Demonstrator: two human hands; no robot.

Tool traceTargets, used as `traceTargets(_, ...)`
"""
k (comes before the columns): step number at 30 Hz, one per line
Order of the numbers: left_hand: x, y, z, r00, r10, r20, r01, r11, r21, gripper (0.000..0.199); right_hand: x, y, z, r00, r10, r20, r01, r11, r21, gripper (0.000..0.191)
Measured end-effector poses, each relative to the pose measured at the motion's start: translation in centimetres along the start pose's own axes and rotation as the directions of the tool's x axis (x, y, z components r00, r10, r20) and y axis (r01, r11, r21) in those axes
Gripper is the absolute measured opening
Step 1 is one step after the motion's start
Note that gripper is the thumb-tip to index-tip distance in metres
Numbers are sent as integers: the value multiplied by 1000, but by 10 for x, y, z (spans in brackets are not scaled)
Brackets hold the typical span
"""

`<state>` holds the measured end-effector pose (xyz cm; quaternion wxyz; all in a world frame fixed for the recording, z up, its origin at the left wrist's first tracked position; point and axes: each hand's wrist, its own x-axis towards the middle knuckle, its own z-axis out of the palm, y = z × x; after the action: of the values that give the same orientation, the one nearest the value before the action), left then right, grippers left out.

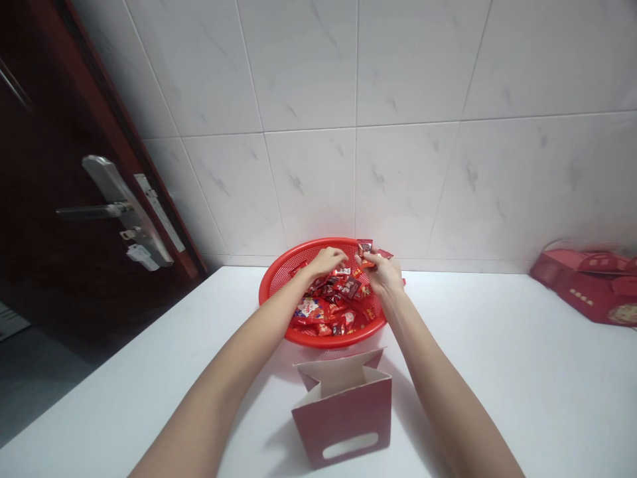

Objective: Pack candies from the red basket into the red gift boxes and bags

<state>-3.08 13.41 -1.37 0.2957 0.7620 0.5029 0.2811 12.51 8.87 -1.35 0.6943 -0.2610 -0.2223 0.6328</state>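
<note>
White table point(497, 372): smooth, flat top, pushed up against glossy marbled tiles. Good stable base, so no need to brace anything on it.

Red basket point(323, 342): round, perforated, looks like thin plastic, solid rolled rim. Sits by the wall with the sweets inside. Light tub, I'd guess it skids if dug into hard; press down, not sideways.

Open box point(343, 418): dull red card, pale inside, side panels creased inward, oval slot in the near face. Stands just in front of the basket, between the forearms. Card probably dents easily; keep elbows off it.

Right hand point(387, 271): at the basket's right side, thumb and fingers pinching small red packets point(365, 246), at least two. Slick wrappers likely slide on each other; grip across the stack, thumb flat, not by one corner.

Left hand point(328, 260): fingers curled over the sweets. Can't tell if it's gripping any. Best lift one at a time from the top.

Loose sweets point(311, 309): shiny crinkled film, red and brown, mixed sizes, heaped flat and pillow shapes.
</note>
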Motion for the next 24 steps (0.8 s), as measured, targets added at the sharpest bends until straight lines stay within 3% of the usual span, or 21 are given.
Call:
traceTargets(3,-5,-12,4,994,-54,91,48,997,65,22,0,0,0,1000,1,-9,0,999,36,27)
traceTargets(7,-6,-17,15,975,-106,194,82,988,129,27,-1,-1,0,1000,10,-15,-9,999,53,28)
traceTargets(14,0,-13,12,956,-139,258,99,982,163,18,-1,1,1,1000,-7,19,5,998,64,28)
traceTargets(17,-1,-15,3,972,-120,204,97,988,120,17,-2,2,1,999,-18,47,15,998,60,31)
traceTargets(24,-4,-27,-17,991,-115,-63,118,992,45,29,-1,0,2,1000,1,23,-2,1000,29,32)
